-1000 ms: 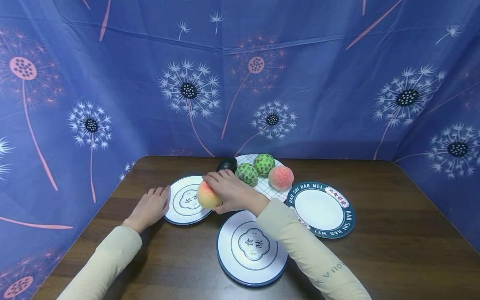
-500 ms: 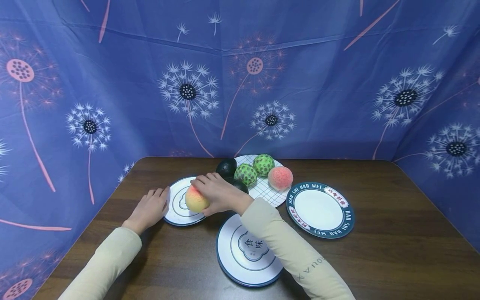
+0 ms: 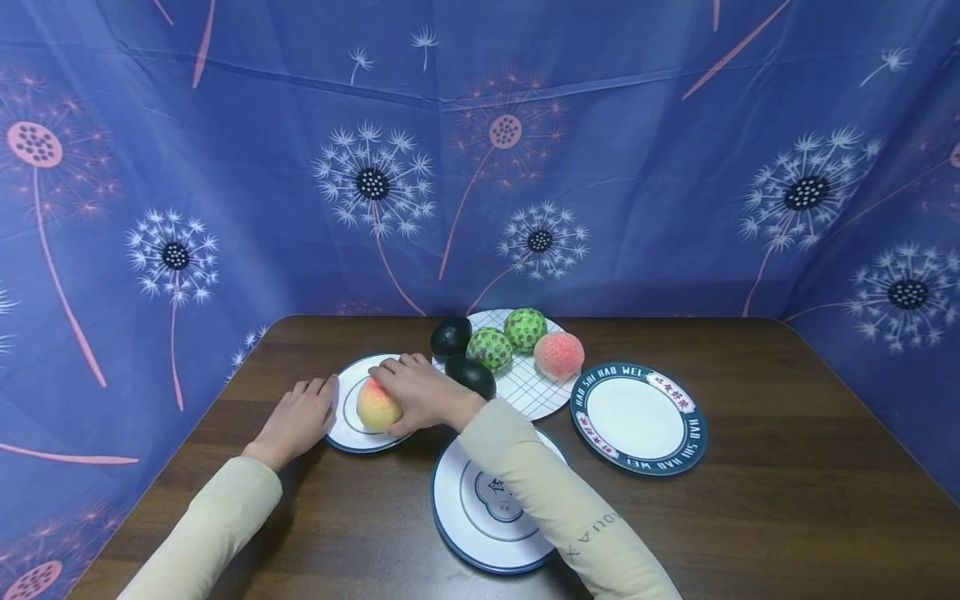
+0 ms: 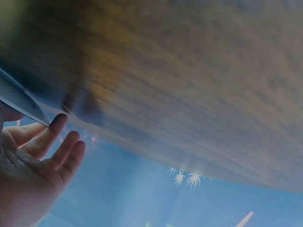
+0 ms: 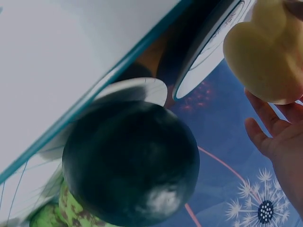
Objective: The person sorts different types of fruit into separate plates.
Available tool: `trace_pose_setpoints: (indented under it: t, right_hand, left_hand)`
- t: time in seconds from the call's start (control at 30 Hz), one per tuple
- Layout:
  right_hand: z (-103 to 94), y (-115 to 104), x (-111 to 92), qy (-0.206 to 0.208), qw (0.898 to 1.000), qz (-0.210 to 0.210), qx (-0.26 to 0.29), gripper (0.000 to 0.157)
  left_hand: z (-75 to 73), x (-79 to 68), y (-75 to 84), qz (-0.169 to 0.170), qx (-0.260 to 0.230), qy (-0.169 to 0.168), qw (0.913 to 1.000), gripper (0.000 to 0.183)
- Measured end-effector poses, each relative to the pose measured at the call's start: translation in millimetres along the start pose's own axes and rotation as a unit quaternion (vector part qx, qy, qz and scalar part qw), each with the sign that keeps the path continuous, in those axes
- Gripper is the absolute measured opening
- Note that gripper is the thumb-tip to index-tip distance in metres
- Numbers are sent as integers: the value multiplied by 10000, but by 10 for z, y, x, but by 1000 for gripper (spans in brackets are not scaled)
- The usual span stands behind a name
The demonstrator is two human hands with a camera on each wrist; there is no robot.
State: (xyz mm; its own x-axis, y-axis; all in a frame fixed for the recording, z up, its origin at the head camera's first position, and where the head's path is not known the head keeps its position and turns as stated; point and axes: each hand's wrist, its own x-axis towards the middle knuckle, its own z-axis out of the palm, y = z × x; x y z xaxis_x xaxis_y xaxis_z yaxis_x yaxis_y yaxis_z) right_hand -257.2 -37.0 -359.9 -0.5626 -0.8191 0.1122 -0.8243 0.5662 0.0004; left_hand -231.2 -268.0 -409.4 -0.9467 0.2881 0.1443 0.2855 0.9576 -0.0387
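My right hand (image 3: 429, 396) grips a yellow-and-red peach (image 3: 377, 408) over the white plate (image 3: 351, 433) at the left. In the right wrist view, the peach (image 5: 265, 66) shows its pale yellow side, with fingers against its lower edge. My left hand (image 3: 296, 421) rests at that plate's left rim. The left wrist view shows its fingers spread and nearly straight, a fingertip right at the rim of the plate (image 4: 21, 105). Just behind my right hand lies a dark green avocado-like fruit (image 3: 471, 377), large in the right wrist view.
A grid-patterned plate (image 3: 536, 400) at the back bears green spotted balls (image 3: 490, 348), a pink peach (image 3: 558, 356) and another dark fruit (image 3: 451, 337). A blue-rimmed white plate (image 3: 480, 546) lies under my right forearm. Right of it sits a green-rimmed plate (image 3: 693, 433).
My right hand has carried the peach left and slightly down over the left plate, uncovering the dark fruit behind it. My left hand has stayed at the rim.
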Motion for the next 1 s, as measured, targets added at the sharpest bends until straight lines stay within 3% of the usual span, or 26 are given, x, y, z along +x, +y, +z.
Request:
trace_pose_setpoints:
  t: [0.57,1.0]
  right_hand:
    - [103,-99,161,-376,9988,290,151,85]
    - [111,-110,186,-334,9987,323,188,81]
  left_hand:
    - [10,13,-12,81,6,184,9998,49]
    - [47,29,-28,149,-38,299,9994,48]
